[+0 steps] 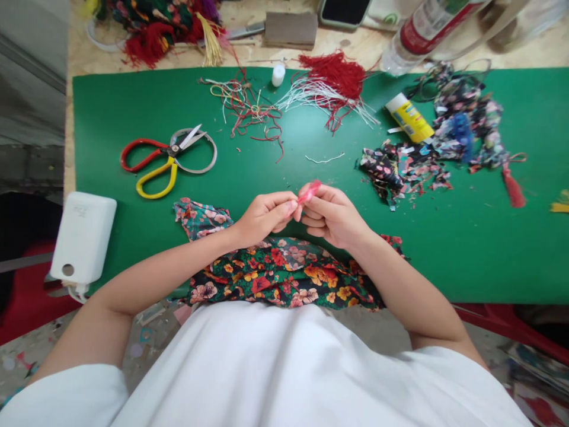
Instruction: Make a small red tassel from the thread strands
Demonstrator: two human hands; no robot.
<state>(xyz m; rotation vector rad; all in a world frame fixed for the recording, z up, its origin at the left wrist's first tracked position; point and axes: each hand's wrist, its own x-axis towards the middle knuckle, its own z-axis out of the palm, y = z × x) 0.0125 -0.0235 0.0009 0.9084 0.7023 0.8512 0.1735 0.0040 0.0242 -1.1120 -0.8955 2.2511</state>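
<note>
My left hand (pixel 264 216) and my right hand (pixel 331 216) meet above the green mat (pixel 466 237), near its front edge. Both pinch a small pink piece (pixel 310 191) between their fingertips; what it is made of I cannot tell. Under my wrists lies a floral fabric (pixel 284 276), dark with orange and red flowers, hanging over the mat's front edge. A teal floral part of it (pixel 200 216) sticks out to the left of my left hand.
Red and yellow handled scissors (pixel 164 160) lie on the left of the mat. Red and white threads (pixel 329 83), a glue stick (pixel 409 117) and fabric scraps (pixel 409 166) sit at the back right. A white box (pixel 83 237) stands off the mat's left edge.
</note>
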